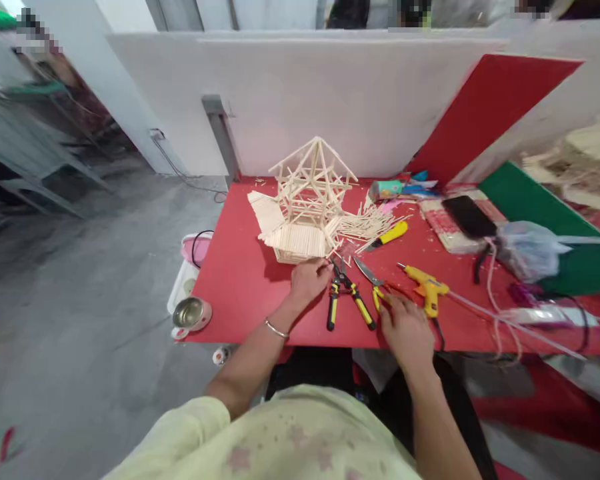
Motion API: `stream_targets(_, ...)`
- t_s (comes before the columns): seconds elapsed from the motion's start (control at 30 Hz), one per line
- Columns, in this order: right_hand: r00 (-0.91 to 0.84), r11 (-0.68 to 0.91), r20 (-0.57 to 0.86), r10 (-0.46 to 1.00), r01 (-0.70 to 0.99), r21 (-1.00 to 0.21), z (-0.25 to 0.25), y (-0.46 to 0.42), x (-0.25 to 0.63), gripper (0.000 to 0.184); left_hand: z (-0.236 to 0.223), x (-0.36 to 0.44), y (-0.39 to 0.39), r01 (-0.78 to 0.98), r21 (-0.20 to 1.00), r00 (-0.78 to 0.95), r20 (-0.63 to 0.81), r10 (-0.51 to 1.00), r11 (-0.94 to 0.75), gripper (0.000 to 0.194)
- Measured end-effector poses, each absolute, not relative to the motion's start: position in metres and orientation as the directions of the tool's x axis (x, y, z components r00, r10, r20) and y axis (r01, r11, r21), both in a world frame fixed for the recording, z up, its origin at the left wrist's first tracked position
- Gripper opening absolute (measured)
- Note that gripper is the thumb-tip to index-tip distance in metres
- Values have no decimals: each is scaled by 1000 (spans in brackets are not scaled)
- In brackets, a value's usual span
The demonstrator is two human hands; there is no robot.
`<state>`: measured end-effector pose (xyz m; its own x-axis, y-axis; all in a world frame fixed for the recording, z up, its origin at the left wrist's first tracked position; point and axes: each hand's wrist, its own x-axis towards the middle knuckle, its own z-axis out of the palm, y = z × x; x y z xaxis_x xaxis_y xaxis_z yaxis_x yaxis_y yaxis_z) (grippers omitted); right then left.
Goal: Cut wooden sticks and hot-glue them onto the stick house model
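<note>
Cup (pixel 200 318) on a red table (pixel 250 300)

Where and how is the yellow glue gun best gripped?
Probably by its handle, with the right hand coming from the near table edge: the glue gun lies flat, handle toward the person, nozzle pointing left, away from that grip.

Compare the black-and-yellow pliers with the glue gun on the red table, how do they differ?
The pliers have black-and-yellow handles, while the glue gun is mostly yellow. The pliers lie with their handles spread towards the person; the glue gun's nozzle points left. A dark cord runs from the glue gun's grip, but none shows on the pliers. Both rest on the red table.
</note>
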<state>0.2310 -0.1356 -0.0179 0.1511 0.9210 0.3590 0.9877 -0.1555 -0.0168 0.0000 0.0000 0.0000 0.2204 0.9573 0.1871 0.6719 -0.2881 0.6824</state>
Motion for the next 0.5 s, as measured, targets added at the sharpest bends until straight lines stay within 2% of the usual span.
stream_targets(0.13,154,-151,342,927,988,-35,-25,-132,221,39,-3,1,-1,730,637,157,196,968,-247,29)
stream_targets(0.3,234,-194,333,913,969,-151,-24,-130,217,38,0,-3,0,822,560,3,187,982,-109,29)
stream_targets(0.43,213,-183,426,879,977,-110,-23,-130,222,43,5,-17,5,834,550,-111,241,964,-42,27)
stream_targets(0.5,240,-221,411,879,971,-94,-23,-131,224,45,7,-24,8,841,540,-143,281,949,-33,27)
